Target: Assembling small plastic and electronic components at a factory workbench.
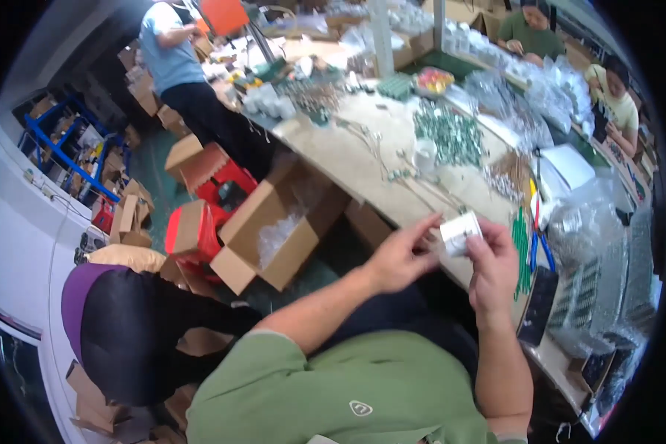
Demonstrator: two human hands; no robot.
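Right hand [494, 272] pinches white box [457, 228]; left hand [401, 256] half-open, fingers curled beside it, contact unclear.

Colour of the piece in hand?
The piece is mostly white; best seen in the head view.

One left hand [401, 257], one right hand [494, 268], one boxy white piece [455, 226], three co-workers [174, 58] around one table [322, 148], two red stools [237, 176], one blue rack [72, 159].
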